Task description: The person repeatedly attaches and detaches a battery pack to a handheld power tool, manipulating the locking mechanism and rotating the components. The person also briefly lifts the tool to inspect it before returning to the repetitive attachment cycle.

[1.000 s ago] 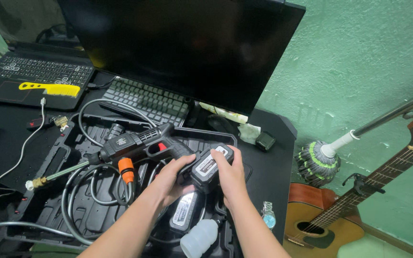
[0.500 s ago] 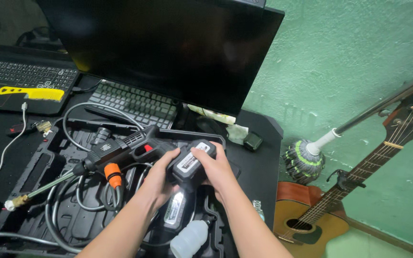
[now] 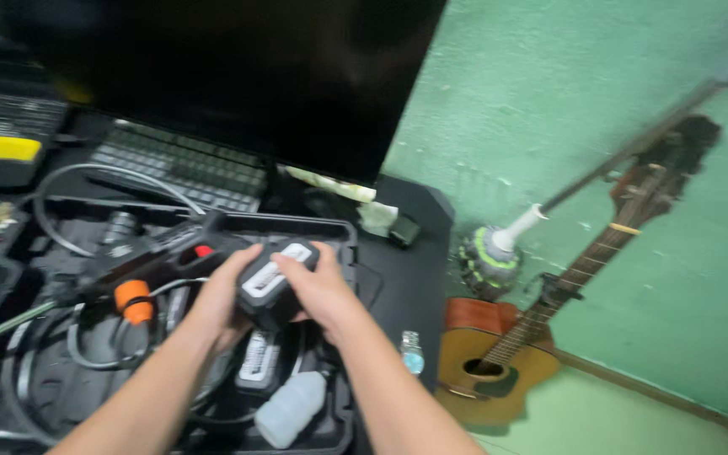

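Observation:
Both my hands hold a dark battery pack with a light label (image 3: 273,278) above an open black tool case (image 3: 343,232). My left hand (image 3: 222,302) grips its left side and my right hand (image 3: 323,291) wraps its right side. Just left of it lies a black spray gun with an orange fitting (image 3: 149,270) and a coiled hose (image 3: 86,337). Below the held pack, a second battery pack (image 3: 256,364) and a small translucent plastic bottle (image 3: 290,410) sit in the case.
A large dark monitor (image 3: 238,76) stands behind the case, with a keyboard (image 3: 179,168) under it. A wristwatch (image 3: 412,352) lies at the desk's edge. An acoustic guitar (image 3: 541,329) and a brush on a pole (image 3: 492,257) lean at the green wall.
The view has swung left and closer. My hands have lifted the battery pack a little and turned it; both still grip it.

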